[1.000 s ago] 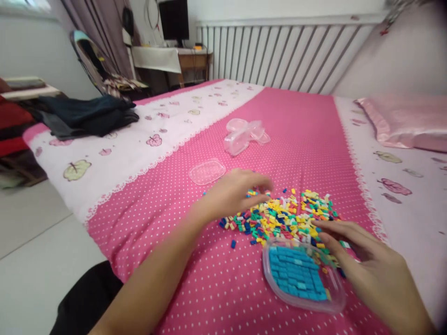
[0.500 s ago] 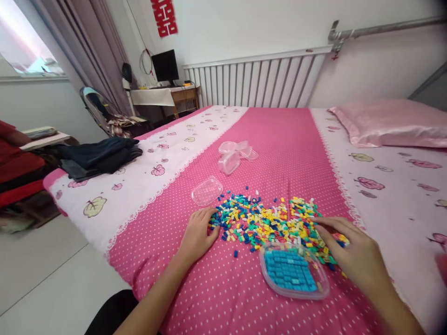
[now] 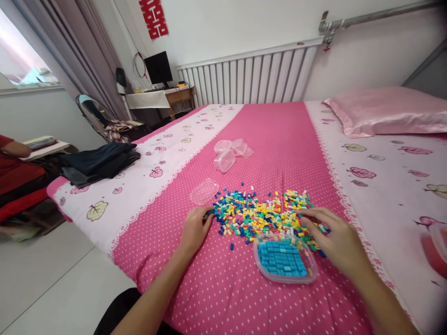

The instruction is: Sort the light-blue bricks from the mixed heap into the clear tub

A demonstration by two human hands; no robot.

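Note:
A loose pile of small toy building blocks (image 3: 258, 216) in blue, yellow, green, red and white is spread over the pink bedspread. At its left edge my left hand (image 3: 195, 228) has its thumb and fingers closed around dark blocks (image 3: 209, 213), partly hidden by the fingers. My right hand (image 3: 333, 235) reaches into the pile's right side, thumb and forefinger drawn together; whatever lies between the tips is too small to make out. Between the hands, nearer me, sits a clear plastic box (image 3: 286, 280) filled mostly with rows of light blue blocks (image 3: 281, 258).
A clear lid (image 3: 204, 191) lies beyond my left hand, with several clear containers (image 3: 225, 160) farther back. At the right edge is a container with red contents (image 3: 436, 249). Dark folded clothes (image 3: 101, 160) and a pink pillow (image 3: 387, 111) rest on the bed. A person in red sits far left.
My left hand's fingers have curled in around dark blocks at the pile's edge. The right hand has shifted slightly left over the pile. The whole view has tilted a little.

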